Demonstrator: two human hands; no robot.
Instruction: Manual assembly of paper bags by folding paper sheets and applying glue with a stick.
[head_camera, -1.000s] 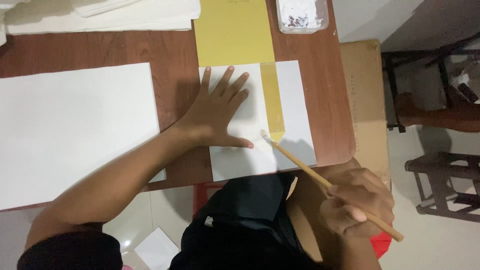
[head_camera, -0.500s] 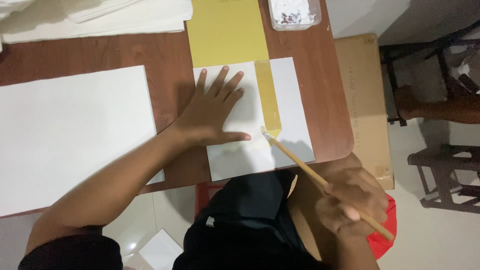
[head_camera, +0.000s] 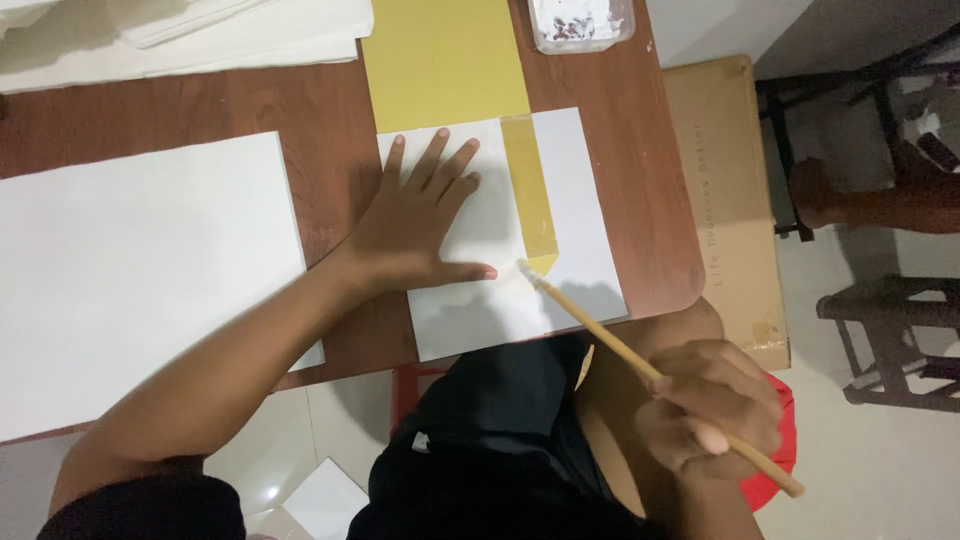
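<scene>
Seen from above, a person's left hand (head_camera: 420, 225) lies flat with fingers spread open on a small white sheet (head_camera: 590, 200) at the near edge of a brown wooden worktop (head_camera: 640, 110), towards its right corner. The right hand (head_camera: 712, 408), off the near edge, has its fingers closed around a long wooden brush (head_camera: 650, 372) whose tip touches the sheet at the lower end of a yellow painted strip (head_camera: 530, 195). A yellow paper (head_camera: 445, 60) lies beyond the sheet, a large white sheet (head_camera: 140, 270) to the left, and a clear plastic tub (head_camera: 582, 24) at the far edge.
</scene>
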